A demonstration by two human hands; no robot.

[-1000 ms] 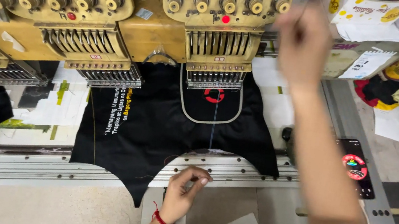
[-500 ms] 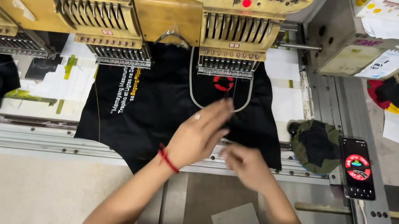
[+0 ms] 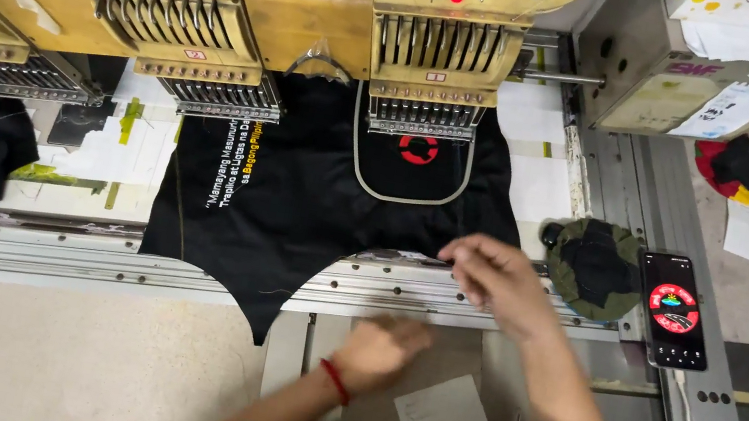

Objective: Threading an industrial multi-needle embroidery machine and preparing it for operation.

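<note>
Hovering empty, loosely curled: left hand (image 3: 382,349), right hand (image 3: 497,277) at black garment (image 3: 315,201) lower edge.

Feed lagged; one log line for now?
left hand: empty, blurred, below garment | right hand: at garment's lower edge | phone: right

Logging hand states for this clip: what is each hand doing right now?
Left hand: blurred, fingers curled, nothing visibly held.
Right hand: loosely open beside the black garment; whether it pinches anything cannot be told.
</note>
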